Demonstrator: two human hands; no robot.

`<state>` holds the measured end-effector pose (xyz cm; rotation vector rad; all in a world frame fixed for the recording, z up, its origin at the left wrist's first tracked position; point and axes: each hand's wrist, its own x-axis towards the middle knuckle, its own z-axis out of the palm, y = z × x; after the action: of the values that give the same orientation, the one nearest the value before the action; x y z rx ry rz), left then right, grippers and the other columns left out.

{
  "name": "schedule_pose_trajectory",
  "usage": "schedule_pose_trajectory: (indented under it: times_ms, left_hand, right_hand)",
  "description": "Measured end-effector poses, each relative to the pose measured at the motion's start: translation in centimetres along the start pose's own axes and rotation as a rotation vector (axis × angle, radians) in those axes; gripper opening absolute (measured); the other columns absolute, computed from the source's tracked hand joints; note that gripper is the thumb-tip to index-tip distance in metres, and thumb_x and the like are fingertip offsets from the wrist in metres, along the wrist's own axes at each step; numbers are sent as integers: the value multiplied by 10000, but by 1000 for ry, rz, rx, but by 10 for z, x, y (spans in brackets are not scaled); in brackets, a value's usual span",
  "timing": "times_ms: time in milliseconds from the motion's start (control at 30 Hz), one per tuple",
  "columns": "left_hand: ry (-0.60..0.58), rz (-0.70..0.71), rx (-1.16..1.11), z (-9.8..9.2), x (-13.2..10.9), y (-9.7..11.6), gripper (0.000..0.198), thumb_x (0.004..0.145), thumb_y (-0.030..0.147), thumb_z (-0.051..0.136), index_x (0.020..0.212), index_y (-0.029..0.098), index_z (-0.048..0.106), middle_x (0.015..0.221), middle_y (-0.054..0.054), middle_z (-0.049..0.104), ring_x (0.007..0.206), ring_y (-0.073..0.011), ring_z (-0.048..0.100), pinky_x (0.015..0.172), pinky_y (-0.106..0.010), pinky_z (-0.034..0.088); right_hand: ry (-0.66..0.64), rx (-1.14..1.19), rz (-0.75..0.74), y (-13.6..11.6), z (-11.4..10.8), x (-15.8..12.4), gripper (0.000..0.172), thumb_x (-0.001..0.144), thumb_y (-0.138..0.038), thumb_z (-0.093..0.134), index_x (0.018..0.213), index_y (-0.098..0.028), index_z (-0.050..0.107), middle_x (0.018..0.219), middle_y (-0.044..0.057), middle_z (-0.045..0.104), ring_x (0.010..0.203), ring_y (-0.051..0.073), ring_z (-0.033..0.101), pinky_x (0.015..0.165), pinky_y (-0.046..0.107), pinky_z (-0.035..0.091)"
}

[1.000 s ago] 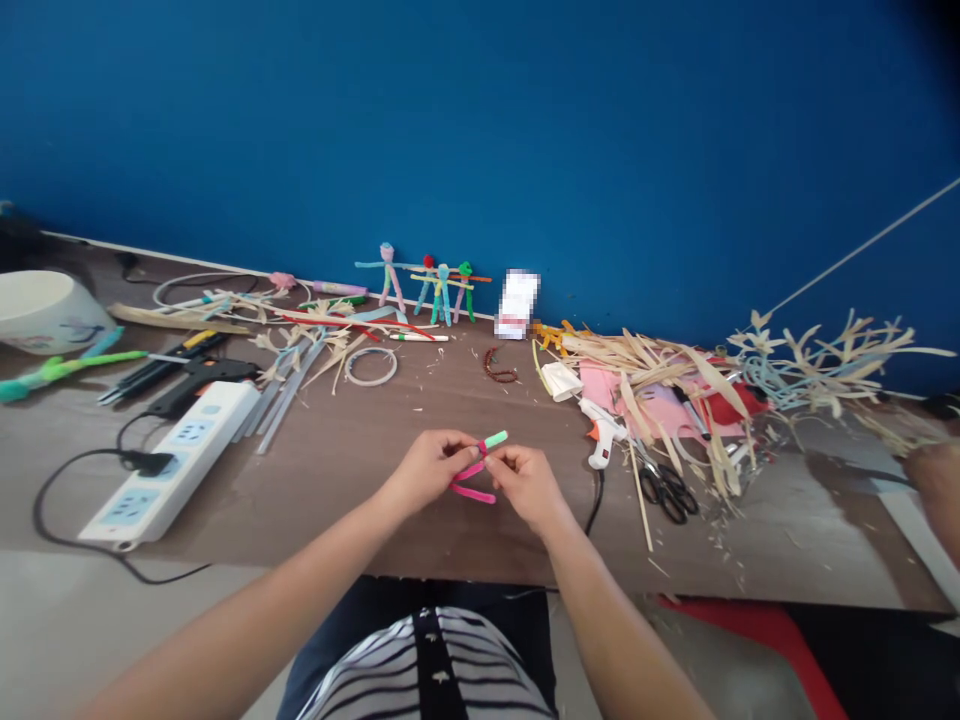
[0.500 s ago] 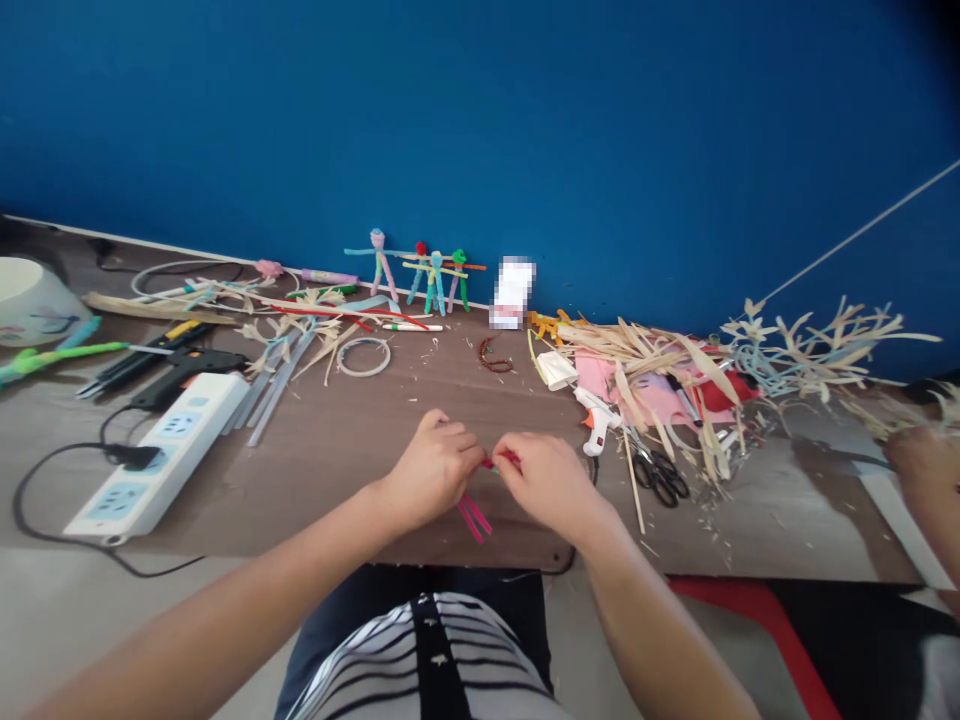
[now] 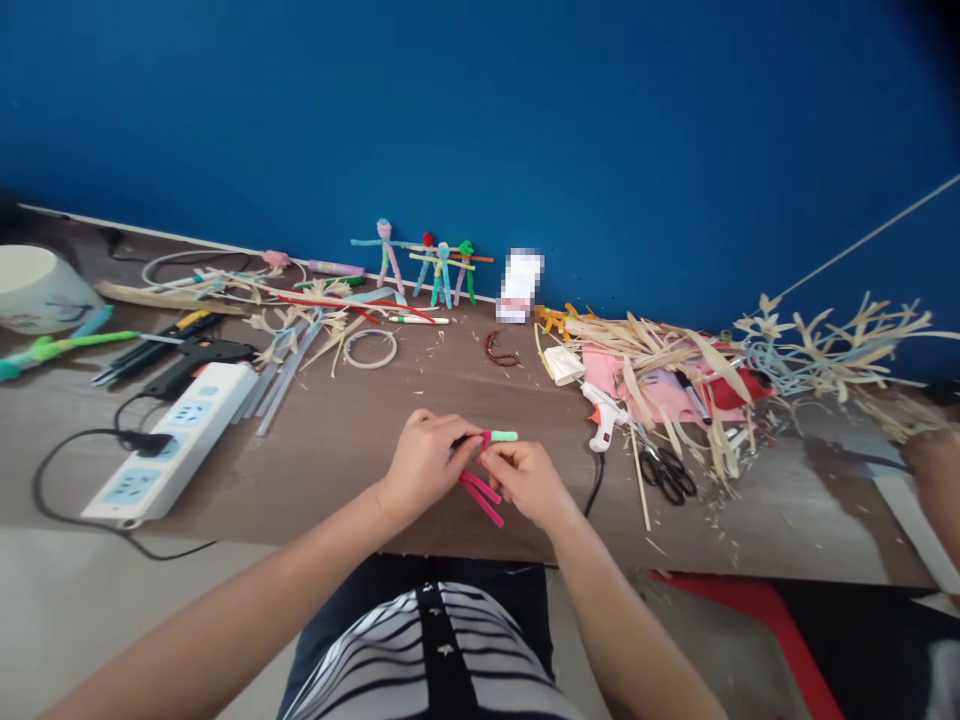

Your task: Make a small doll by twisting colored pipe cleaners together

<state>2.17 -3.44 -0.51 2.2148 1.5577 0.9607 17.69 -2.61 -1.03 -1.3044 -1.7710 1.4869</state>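
Our left hand and right hand close together on a pink pipe cleaner joined to a green pipe cleaner (2 pink ends hang down), over the brown surface, with a white glue gun near the right hand.

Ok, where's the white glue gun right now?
In the head view, the white glue gun lies right of the right hand, beside the black-handled scissors.
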Motion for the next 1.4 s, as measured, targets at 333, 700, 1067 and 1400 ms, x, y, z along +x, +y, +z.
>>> schedule_pose_trajectory:
  times_ms: [333, 700, 1067, 1400]
  left_hand:
    - [-158, 282, 246, -4, -2, 1, 249, 822, 165, 385, 696, 163, 599, 622, -28, 582, 608, -135, 496, 636, -308, 252]
    - [-327, -47, -301, -13, -2, 1, 204, 778, 217, 459, 871, 185, 637, 796, -21, 670, 722, -138, 582, 684, -231, 388]
    - [-394, -144, -361, -18, 1, 0, 184, 716, 185, 483, 774, 174, 658, 706, -8, 659, 640, -126, 569, 616, -209, 399]
    - [-194, -359, -458, -13, -2, 5, 179, 718, 269, 489, 714, 144, 618, 646, -8, 640, 571, -127, 564, 531, -213, 403]
  right_hand:
    - [94, -754, -235, -41, -21, -15, 157, 794, -206, 434, 762, -186, 587, 733, 28, 610, 659, 133, 514, 604, 242, 306]
    - [-34, 65, 40, -11, -31, 17, 144, 693, -297, 544, 663, -156, 546, 490, -65, 439, 387, 42, 358, 379, 160, 286]
    - [-152, 153, 93, -18, -30, 13, 112, 679, -255, 558, 659, -146, 542, 443, -68, 489, 323, 26, 355, 330, 148, 234]
    - [-114, 236, 105, 2, -13, 15, 139, 711, -292, 515, 682, -156, 516, 458, -70, 475, 306, 27, 325, 328, 163, 198]
